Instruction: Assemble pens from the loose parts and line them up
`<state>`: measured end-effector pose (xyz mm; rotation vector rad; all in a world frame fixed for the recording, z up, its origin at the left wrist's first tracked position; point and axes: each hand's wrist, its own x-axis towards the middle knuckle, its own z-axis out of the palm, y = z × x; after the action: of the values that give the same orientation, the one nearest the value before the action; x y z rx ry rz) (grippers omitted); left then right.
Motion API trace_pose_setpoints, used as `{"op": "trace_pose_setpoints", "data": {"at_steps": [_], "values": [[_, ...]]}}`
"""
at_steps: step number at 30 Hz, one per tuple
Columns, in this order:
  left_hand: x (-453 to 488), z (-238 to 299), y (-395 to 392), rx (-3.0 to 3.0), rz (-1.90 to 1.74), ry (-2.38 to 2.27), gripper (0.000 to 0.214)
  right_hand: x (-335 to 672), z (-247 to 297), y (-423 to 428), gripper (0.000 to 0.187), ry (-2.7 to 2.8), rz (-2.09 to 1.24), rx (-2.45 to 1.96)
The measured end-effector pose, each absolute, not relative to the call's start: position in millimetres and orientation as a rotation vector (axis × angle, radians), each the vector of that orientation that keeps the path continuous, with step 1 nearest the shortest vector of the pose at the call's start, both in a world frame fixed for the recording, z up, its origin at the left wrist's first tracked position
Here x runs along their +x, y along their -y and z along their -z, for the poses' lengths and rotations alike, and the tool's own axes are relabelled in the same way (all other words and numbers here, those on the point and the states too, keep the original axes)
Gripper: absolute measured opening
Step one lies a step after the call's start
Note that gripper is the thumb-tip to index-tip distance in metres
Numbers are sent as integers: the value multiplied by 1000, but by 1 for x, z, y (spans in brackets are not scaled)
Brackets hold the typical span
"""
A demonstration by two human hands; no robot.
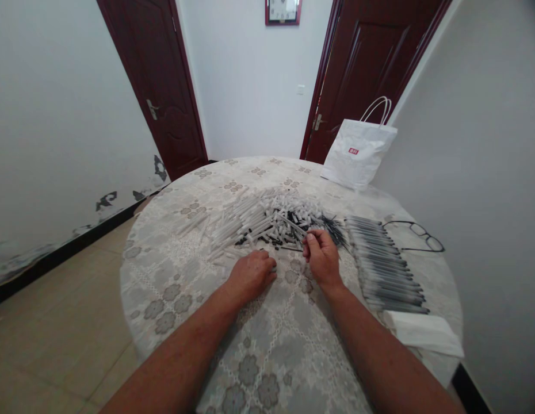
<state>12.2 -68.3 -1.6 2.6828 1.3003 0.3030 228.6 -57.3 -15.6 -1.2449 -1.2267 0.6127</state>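
Note:
My right hand [323,259] pinches a slim translucent pen barrel [292,224] between thumb and fingers, its far end pointing up and left over the pile. My left hand [252,276] rests low at the near edge of the pile with its fingers curled closed; what they hold, if anything, is hidden. Ahead of both hands lie loose pen parts: whitish pen barrels [239,221] on the left, small white pieces [289,201] at the back, black pen caps [265,234] in the middle and thin dark refills [335,230] on the right.
A row of dark-filled pens [386,264] lies right of my right hand, with eyeglasses [418,230] beyond it. Folded white paper [423,332] sits at the right edge. A white paper bag [358,152] stands at the back of the round cloth-covered table [164,276].

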Motion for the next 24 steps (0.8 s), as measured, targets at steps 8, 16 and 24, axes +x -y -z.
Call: {"op": "trace_pose_setpoints", "data": {"at_steps": [8, 16, 24], "values": [[18, 7, 68, 2719, -159, -1345, 16, 227, 25, 52, 26, 1138, -664, -1218], [17, 6, 66, 2341, -841, -1261, 19, 226, 21, 55, 28, 1067, -774, -1131], [11, 0, 48, 1373, -1217, -1053, 25, 223, 22, 59, 26, 1095, -854, -1085]]}}
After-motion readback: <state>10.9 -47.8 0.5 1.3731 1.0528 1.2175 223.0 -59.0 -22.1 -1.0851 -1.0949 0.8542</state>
